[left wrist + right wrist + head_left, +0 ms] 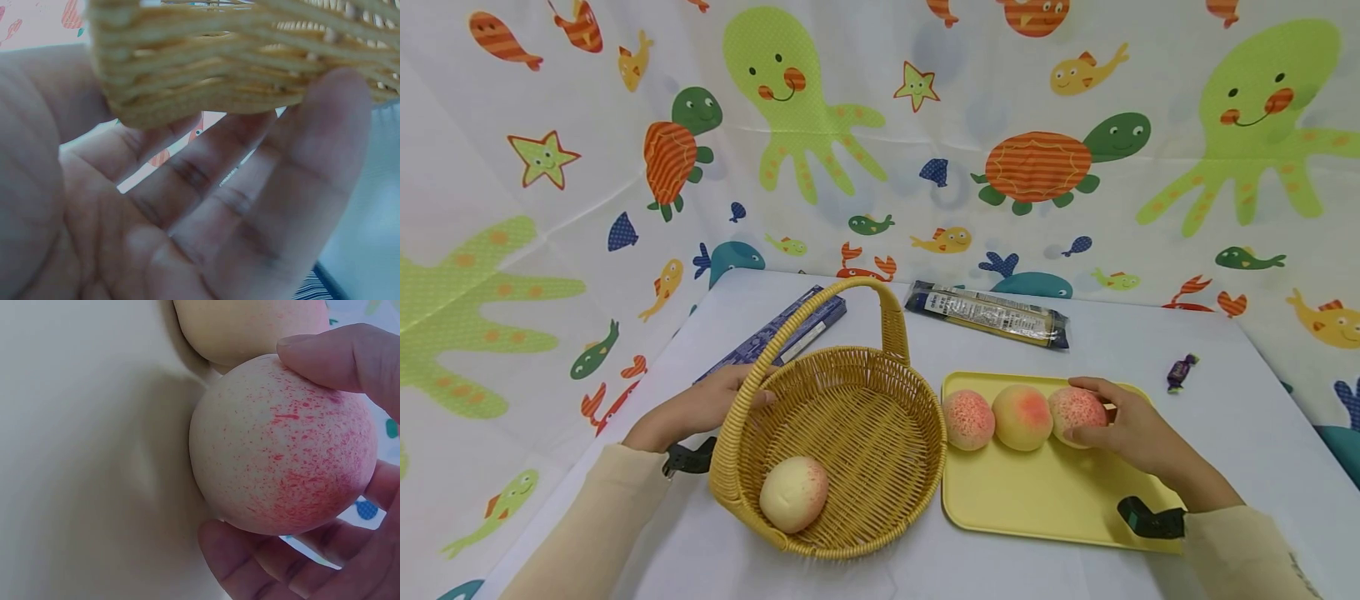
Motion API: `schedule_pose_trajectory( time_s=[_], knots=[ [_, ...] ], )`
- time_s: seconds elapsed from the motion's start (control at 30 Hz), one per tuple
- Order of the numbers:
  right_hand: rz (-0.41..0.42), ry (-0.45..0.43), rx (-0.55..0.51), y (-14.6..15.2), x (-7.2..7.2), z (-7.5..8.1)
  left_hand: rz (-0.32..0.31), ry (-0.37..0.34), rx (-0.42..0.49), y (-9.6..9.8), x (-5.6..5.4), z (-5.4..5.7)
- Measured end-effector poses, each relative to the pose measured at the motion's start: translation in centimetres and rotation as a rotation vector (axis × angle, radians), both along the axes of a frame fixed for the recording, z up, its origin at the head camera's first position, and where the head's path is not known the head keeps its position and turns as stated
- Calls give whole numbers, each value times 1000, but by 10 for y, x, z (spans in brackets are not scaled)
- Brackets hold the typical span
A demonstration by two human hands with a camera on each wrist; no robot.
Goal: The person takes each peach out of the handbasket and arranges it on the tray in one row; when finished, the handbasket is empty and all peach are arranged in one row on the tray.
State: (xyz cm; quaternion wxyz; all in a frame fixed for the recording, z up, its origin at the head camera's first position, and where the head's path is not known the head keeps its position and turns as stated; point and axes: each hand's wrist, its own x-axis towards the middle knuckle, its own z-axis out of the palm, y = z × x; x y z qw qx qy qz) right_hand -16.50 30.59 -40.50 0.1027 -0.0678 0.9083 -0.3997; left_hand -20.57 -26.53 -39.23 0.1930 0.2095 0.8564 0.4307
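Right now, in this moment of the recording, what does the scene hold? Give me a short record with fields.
Left hand: left hand holds the wicker basket at its left side
Right hand: right hand grips the rightmost peach
In basket: one pale peach
On yellow tray: left peach and middle peach, in a row with the gripped one
Behind basket: blue box
Behind tray: long packet
Far right: wrapped candy
Backdrop: sea-animal cloth
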Motion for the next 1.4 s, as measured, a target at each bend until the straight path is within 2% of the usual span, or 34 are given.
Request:
schedule_pose_trajectory(
  time_s=[0.97, 1.4],
  knots=[
    [1, -37, 5, -1, 3, 2, 24, -2, -24, 1, 0, 1],
    [11, -34, -8, 0, 4, 0, 20, -23, -2, 0, 0, 0]
  ],
)
